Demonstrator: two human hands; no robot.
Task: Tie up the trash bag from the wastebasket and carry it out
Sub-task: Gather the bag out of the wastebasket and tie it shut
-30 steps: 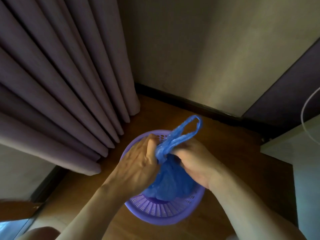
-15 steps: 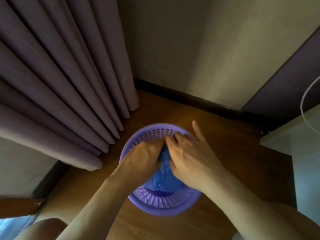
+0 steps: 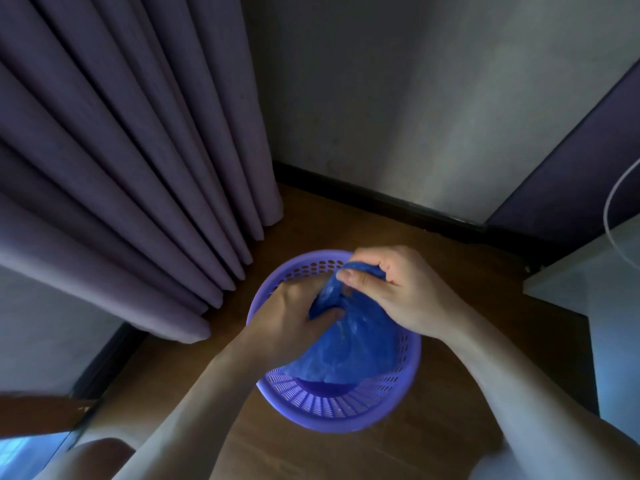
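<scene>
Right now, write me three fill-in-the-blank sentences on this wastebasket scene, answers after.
1. The blue trash bag sits inside the ____ wastebasket.
2. The left hand and the right hand both hold the ____.
3. The curtain hangs on the wastebasket's ____ side.
Missing words: purple; trash bag; left.

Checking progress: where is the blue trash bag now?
In the head view, the blue trash bag sits inside the purple wastebasket at lower centre, its top gripped by the left hand and right hand.
</scene>
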